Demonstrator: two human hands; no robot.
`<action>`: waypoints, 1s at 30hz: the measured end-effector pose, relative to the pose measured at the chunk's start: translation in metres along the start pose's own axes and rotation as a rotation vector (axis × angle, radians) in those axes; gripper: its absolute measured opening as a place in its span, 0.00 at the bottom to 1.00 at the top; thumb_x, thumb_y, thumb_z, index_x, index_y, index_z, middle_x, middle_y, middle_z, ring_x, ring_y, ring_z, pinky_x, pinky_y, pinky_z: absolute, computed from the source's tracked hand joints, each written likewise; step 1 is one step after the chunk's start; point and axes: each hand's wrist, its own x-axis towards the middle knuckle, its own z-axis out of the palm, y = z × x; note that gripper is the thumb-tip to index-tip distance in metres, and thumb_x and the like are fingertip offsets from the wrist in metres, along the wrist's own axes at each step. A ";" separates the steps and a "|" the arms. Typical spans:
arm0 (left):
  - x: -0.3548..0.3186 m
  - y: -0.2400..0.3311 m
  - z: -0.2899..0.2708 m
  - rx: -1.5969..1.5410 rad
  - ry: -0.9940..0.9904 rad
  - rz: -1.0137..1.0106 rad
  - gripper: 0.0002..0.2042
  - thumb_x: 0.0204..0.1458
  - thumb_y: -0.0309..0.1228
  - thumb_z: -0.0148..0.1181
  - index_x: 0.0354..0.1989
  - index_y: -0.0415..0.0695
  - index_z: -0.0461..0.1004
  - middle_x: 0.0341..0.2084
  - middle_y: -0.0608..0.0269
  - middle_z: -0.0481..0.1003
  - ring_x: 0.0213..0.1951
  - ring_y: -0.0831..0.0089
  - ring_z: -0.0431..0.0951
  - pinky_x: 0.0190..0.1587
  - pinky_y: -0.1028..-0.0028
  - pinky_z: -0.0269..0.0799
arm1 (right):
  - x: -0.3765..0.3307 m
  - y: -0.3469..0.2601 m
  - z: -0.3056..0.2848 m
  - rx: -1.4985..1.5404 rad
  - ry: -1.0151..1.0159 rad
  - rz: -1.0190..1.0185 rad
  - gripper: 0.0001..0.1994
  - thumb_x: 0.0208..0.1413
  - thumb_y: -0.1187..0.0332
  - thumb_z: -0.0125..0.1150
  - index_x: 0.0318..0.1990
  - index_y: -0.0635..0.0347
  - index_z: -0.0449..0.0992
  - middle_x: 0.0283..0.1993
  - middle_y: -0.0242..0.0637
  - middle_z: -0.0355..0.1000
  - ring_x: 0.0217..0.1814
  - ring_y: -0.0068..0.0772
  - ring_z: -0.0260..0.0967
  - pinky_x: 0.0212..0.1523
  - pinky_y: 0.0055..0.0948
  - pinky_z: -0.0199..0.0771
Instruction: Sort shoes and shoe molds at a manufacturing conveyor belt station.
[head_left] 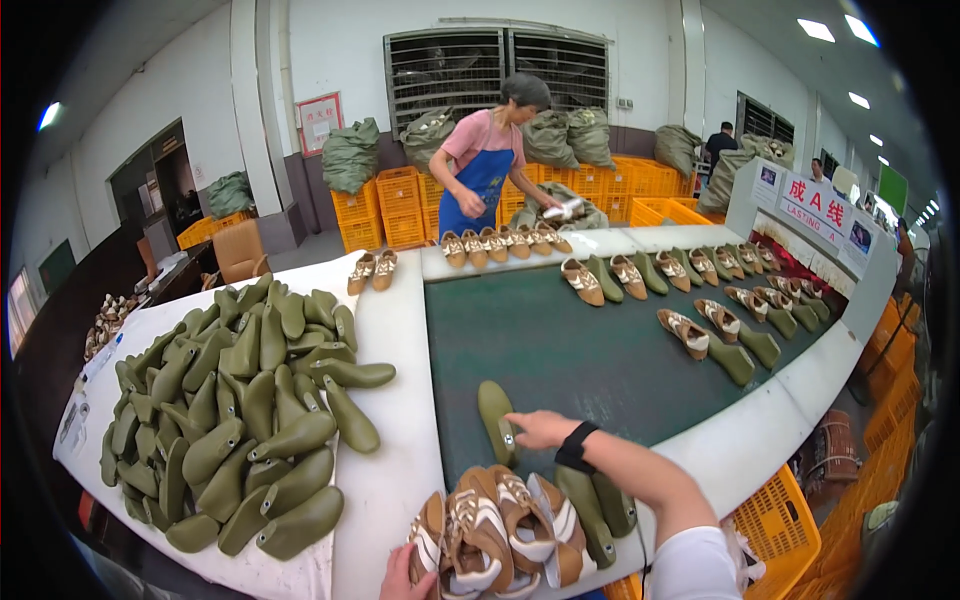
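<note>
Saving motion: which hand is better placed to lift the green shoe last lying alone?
Your right, likely: the right hand is at the green shoe last, while the left hand is by the clustered brown sneakers.

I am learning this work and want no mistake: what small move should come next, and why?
Probably the left hand should lift its nearest shoe and set it beside the foot form that the right hand touches: that form has no shoe at its side, while farther along the green belt shoes and forms lie side by side.
</note>
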 end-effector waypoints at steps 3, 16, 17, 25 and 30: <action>0.003 0.009 -0.006 0.332 0.129 0.045 0.39 0.42 0.37 0.64 0.60 0.33 0.52 0.56 0.37 0.57 0.58 0.45 0.58 0.60 0.60 0.56 | -0.075 -0.021 -0.047 0.053 0.063 -0.146 0.22 0.50 0.62 0.51 0.53 0.57 0.69 0.48 0.49 0.71 0.50 0.51 0.68 0.51 0.41 0.68; 0.052 0.102 0.033 0.036 0.024 0.081 0.33 0.48 0.37 0.60 0.61 0.39 0.53 0.57 0.39 0.58 0.58 0.48 0.60 0.59 0.61 0.58 | -0.271 -0.095 0.031 0.238 0.298 -0.126 0.17 0.48 0.70 0.60 0.48 0.58 0.71 0.27 0.40 0.72 0.29 0.43 0.71 0.29 0.35 0.70; 0.052 0.096 0.032 -0.209 -0.025 -0.063 0.32 0.49 0.35 0.59 0.61 0.38 0.53 0.56 0.39 0.59 0.57 0.49 0.62 0.58 0.63 0.60 | -0.269 -0.098 0.033 0.244 0.301 -0.129 0.17 0.48 0.70 0.60 0.48 0.58 0.71 0.27 0.40 0.72 0.29 0.43 0.71 0.29 0.35 0.70; 0.058 0.081 0.030 0.200 0.138 0.006 0.14 0.47 0.26 0.56 0.43 0.38 0.68 0.34 0.50 0.73 0.35 0.51 0.74 0.37 0.62 0.70 | -0.228 -0.128 0.026 0.372 0.510 -0.237 0.16 0.48 0.68 0.61 0.45 0.60 0.73 0.30 0.40 0.71 0.31 0.42 0.71 0.30 0.34 0.71; 0.053 0.140 0.009 0.213 0.292 0.217 0.10 0.41 0.24 0.60 0.33 0.41 0.70 0.26 0.55 0.72 0.28 0.55 0.74 0.29 0.64 0.70 | -0.205 -0.157 0.015 0.275 0.715 -0.256 0.22 0.42 0.65 0.67 0.47 0.58 0.72 0.39 0.36 0.68 0.35 0.37 0.70 0.31 0.30 0.71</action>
